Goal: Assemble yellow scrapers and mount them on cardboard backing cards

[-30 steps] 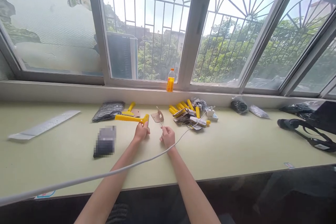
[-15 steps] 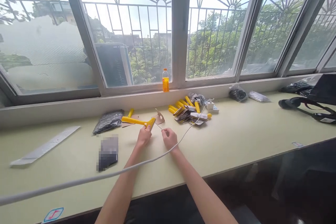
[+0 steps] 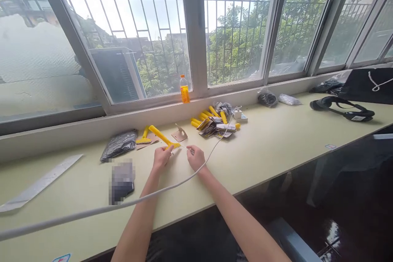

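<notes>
My left hand (image 3: 161, 157) is closed round the head end of a yellow scraper (image 3: 159, 134), whose handle slants up and to the left. In my right hand (image 3: 195, 158) is a thin metal rod (image 3: 183, 146), pinched between the fingers, its tip at the scraper's head. Whether the rod is a hex key or a screwdriver I cannot tell. Behind my left hand, a second yellow scraper (image 3: 143, 138) lies by a brown cardboard piece (image 3: 152, 139). A bent cardboard piece (image 3: 180, 134) rests just beyond both hands.
A white cable (image 3: 172, 187) crosses in front of my forearms. Yellow handles and dark packets form a pile (image 3: 211, 125) at the back. Left are a black plastic-wrapped bundle (image 3: 118, 146) and a blurred item (image 3: 122, 182). An orange drink bottle (image 3: 184, 90) stands on the sill; a black headset (image 3: 340, 108) lies right.
The view has swung slightly right. In my left hand the scraper has tilted, its handle now rising more steeply. The rod remains in my right hand, at the scraper's head.
</notes>
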### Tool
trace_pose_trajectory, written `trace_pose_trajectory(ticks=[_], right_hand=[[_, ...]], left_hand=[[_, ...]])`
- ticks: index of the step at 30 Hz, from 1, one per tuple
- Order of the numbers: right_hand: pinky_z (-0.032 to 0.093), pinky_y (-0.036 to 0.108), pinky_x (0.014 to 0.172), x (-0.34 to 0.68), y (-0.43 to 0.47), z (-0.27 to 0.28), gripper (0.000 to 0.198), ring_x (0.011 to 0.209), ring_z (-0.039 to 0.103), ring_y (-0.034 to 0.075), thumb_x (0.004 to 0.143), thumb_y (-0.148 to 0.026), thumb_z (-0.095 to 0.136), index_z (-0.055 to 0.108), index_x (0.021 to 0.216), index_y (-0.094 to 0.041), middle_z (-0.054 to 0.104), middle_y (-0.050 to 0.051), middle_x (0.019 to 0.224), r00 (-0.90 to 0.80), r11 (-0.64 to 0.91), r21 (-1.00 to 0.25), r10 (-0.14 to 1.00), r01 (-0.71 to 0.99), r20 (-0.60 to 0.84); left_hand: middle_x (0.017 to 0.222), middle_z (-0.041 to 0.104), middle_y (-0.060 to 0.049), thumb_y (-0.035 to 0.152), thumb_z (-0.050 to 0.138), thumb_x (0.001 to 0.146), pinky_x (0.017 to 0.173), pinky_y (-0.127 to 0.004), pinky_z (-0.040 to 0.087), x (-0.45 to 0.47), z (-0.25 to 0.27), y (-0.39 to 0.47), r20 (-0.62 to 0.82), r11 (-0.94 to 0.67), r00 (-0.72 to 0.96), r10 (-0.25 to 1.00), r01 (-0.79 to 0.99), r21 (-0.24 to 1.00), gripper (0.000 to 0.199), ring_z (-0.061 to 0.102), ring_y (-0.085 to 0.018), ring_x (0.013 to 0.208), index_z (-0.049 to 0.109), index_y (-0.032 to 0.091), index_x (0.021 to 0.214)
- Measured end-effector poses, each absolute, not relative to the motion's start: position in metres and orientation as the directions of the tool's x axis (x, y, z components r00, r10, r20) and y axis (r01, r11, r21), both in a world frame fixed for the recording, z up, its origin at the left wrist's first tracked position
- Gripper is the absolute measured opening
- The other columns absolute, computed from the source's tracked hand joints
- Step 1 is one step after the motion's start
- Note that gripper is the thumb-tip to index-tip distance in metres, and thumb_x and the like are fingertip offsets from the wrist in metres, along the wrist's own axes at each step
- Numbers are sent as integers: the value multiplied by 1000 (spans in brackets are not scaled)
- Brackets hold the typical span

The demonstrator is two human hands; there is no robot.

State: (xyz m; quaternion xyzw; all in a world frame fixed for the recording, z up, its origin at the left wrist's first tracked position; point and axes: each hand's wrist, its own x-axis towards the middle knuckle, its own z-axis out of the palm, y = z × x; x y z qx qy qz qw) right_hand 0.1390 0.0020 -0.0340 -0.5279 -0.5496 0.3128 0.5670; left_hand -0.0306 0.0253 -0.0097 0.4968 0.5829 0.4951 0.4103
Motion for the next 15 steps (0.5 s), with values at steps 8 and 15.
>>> trace_pose_trajectory(ticks=[8,15], right_hand=[[50,34,89,146,-49,-34,31,95,67,24,92,-17,49,73,111,-11,73,14,105,153,279,-925,934,257,324],[46,30,72,168,-109,-41,32,78,63,20,96,-26,47,72,111,-14,69,7,84,227,225,-962,939,155,257]], left_hand=[[51,40,7,65,80,70,43,-21,18,-40,-2,27,3,11,-180,984,79,997,54,27,-4,42,61,14,77],[61,62,-1,48,81,74,40,-19,22,-27,22,9,-84,100,-144,986,107,989,56,37,-7,41,63,10,111]])
